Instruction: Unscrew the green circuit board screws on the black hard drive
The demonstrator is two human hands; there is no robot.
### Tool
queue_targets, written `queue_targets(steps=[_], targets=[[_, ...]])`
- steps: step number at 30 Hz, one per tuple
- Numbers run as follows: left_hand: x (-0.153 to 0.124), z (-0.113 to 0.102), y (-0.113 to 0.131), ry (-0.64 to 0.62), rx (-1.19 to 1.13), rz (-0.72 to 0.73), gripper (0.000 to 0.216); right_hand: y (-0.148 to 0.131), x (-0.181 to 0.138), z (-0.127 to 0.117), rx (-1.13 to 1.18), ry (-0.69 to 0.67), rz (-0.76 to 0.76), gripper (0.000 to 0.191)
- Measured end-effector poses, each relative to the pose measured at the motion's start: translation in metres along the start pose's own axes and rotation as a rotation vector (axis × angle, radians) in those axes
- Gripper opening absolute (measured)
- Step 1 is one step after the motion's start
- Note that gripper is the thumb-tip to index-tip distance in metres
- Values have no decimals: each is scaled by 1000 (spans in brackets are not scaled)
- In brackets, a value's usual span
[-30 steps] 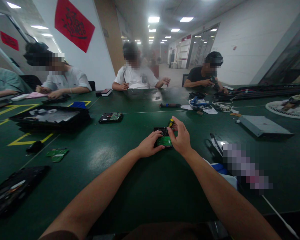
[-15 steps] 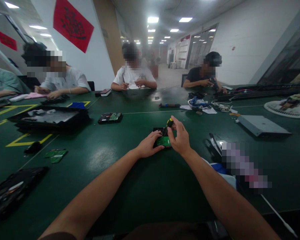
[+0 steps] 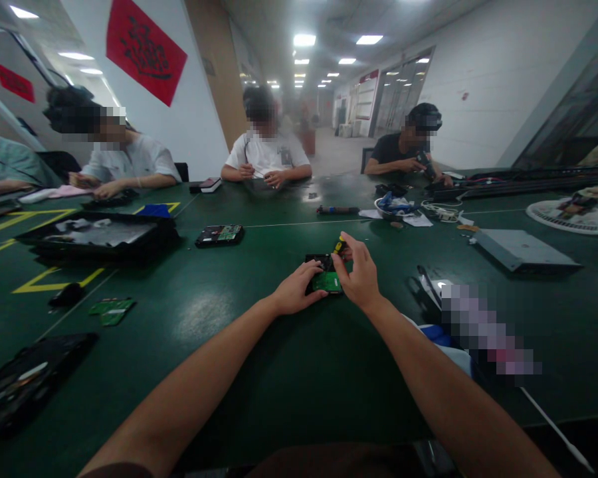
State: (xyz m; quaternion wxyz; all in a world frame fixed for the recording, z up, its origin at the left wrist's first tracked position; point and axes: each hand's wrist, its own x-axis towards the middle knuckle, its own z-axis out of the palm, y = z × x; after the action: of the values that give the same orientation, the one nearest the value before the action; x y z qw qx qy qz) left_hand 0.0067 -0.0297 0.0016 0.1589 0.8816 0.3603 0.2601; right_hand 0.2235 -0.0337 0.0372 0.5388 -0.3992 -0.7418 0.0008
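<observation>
We judge the screwdriver work to be underway and unfinished. The small rectangular black unit with a bright green circuit board [image 3: 329, 283] lies between our hands on the dark green, smooth-topped table [image 3: 249, 358], its board in place. Our left hand [image 3: 301, 287] holds the unit's left side, thumb and fingers spread around it. Our right hand [image 3: 361, 272] pinches the stubby yellow-and-black screwdriver handle [image 3: 339, 245] between thumb and fingertips, near upright over the unit's right side. The tip is hidden, so we cannot tell whether it sits in a screw, nor how many screws are out or left. Apart from this unit, a loose irregular green circuit board [image 3: 112, 310] lies at the left, and a black block with a part-green face [image 3: 220, 234] lies farther off.

We find no brand we can read. The large red paper diamond with black brushwork [image 3: 146, 53] on the wall bears ornate writing, and the smaller red paper sign [image 3: 14, 83] is too indistinct to read.
</observation>
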Motion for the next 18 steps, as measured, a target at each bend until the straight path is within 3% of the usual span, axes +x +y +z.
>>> queue_targets(steps=[18], targets=[[0, 1, -1, 11, -21, -5, 63, 3, -1, 3, 58, -16, -4, 54]])
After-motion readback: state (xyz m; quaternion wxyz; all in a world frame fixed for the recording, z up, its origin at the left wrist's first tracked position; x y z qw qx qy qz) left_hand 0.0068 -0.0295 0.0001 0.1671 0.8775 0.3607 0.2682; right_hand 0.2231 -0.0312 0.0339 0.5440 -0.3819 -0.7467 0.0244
